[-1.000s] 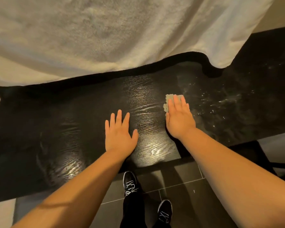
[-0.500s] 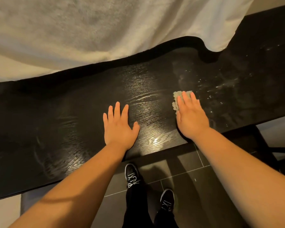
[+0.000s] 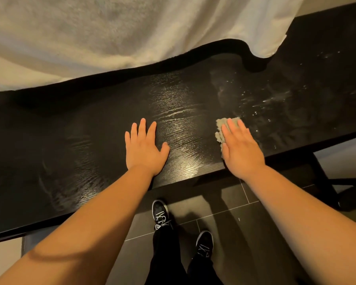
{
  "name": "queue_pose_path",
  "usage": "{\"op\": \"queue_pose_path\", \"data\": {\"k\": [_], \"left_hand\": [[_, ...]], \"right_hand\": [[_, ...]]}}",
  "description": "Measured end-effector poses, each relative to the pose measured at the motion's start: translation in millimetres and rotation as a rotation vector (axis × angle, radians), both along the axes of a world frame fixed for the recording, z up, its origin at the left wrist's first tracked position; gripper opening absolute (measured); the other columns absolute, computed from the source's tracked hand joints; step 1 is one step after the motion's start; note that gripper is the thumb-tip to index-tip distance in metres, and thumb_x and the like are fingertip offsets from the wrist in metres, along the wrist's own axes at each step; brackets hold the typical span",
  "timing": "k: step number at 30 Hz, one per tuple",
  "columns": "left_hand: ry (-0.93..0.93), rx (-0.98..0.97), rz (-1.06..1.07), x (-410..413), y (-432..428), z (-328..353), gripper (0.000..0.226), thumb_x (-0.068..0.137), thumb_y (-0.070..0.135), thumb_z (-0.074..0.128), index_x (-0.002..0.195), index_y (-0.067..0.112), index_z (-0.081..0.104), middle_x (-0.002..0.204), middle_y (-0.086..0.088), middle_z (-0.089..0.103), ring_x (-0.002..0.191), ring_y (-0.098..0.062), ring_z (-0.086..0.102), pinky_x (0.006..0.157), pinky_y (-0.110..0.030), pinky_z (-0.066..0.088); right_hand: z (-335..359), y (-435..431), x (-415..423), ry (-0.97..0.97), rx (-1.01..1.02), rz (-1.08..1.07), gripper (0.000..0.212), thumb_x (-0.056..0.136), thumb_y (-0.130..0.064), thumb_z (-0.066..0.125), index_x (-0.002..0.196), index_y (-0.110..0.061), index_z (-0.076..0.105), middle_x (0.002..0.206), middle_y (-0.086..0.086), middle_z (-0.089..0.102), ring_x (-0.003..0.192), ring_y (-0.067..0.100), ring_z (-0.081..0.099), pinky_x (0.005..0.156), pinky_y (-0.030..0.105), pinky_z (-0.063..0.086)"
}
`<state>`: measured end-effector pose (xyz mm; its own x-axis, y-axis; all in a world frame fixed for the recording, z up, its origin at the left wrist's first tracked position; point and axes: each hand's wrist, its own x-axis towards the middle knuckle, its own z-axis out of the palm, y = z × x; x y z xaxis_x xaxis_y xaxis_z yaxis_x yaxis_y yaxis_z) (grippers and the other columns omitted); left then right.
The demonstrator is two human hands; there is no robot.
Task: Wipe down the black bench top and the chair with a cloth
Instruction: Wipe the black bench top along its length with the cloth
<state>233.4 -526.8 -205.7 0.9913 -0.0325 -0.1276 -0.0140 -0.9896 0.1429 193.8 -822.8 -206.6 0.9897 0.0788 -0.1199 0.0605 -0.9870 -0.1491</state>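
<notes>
Black bench [image 3: 103, 128] across the view, near edge running from lower left up to the right, far edge tucked under a white blanket [image 3: 132, 31] that drapes over it. Left hand [image 3: 145, 148] flat on the bench, palm down, fingers spread, holding nothing, heel close to the near edge. Right hand [image 3: 239, 148] also flat and open-palmed, pressing a small grey cloth [image 3: 221, 128] onto the bench; cloth showing past the fingertips and along the thumb side, rest hidden under the palm. Wrist of that hand right at the near edge.

Between the hands, a bare strip of bench with glossy wood grain catching light. Right of the cloth, wet spots and smears [image 3: 275, 99] across the bench, with open top running on to the frame's right side. Left of the left hand, a long bare stretch, dull streaks on it. Beyond the cloth, room up to the blanket's hem, which hangs lower in one lobe above and to the right.

Below the near edge, dark tiled floor [image 3: 224, 204], two black shoes [image 3: 160, 214], and a dark leg frame [image 3: 325, 182] right of the right arm; whether it is the chair, cannot tell.
</notes>
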Motion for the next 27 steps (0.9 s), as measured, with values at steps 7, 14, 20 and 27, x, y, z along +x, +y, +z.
{"op": "queue_pose_path", "data": {"k": [7,14,20,27], "left_hand": [[-0.014,0.023,0.001,0,-1,-1,0.078,0.099,0.063,0.038,0.167,0.028,0.023,0.177,-0.006,0.012,0.163,-0.032,0.006,0.132,-0.054,0.007],[-0.032,0.020,-0.018,-1,3,-4,0.077,0.100,0.063,0.036,0.167,0.027,0.025,0.176,-0.008,0.015,0.162,-0.034,0.009,0.131,-0.054,0.009],[-0.025,0.002,0.009,0,0,-4,0.074,0.100,0.060,0.036,0.167,0.028,0.026,0.176,-0.007,0.015,0.162,-0.033,0.009,0.131,-0.056,0.009],[0.065,0.023,0.113,0,-29,6,0.069,0.105,0.043,0.038,0.168,0.023,0.021,0.177,-0.009,0.010,0.162,-0.037,0.008,0.130,-0.059,0.010]], "right_hand": [[-6,117,-34,-0.038,0.049,0.159,0.069,0.104,-0.032,0.039,0.165,-0.010,0.017,0.173,0.012,0.012,0.159,0.038,0.002,0.128,0.052,0.013],[-14,45,-32,-0.056,0.041,0.163,0.065,0.104,-0.028,0.034,0.166,-0.014,0.019,0.172,0.007,0.019,0.160,0.031,0.008,0.128,0.050,0.017],[-1,-7,-26,-0.025,-0.002,-0.126,0.067,0.104,-0.029,0.039,0.164,-0.010,0.018,0.171,0.011,0.016,0.159,0.036,0.008,0.128,0.051,0.017],[-6,25,-29,0.029,0.048,0.275,0.064,0.108,-0.034,0.031,0.166,-0.013,0.014,0.174,0.007,0.008,0.161,0.031,-0.001,0.130,0.049,0.013]]}}
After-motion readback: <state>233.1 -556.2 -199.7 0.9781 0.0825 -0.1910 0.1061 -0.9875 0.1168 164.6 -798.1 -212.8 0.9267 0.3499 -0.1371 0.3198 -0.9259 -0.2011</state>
